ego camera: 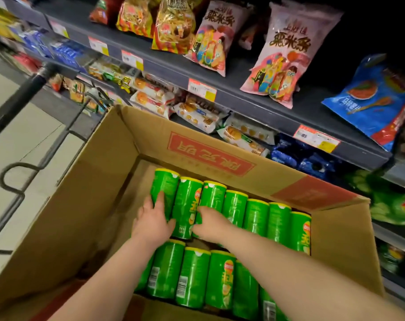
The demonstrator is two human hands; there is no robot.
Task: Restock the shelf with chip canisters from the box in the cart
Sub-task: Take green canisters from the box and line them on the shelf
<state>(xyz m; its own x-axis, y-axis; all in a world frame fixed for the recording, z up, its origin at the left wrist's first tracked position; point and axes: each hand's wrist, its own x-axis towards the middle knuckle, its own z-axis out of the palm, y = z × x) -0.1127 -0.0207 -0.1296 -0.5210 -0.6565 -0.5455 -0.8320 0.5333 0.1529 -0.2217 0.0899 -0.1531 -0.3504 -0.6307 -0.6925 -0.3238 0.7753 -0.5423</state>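
Down in the open cardboard box (88,193), green chip canisters (257,216) lie on their sides in two rows, one toward 12 o'clock and one toward 6. Both hands are on the far row. The left hand (154,220) lies spread on the leftmost canister (165,184), fingers fairly straight. The right hand (212,222) curls over the third canister (213,193), fingertips tucked into the seam on its 9 o'clock side. The shelf (254,105) of snack bags runs from 11 to 3 o'clock; the cart (18,93) handle shows at 10.
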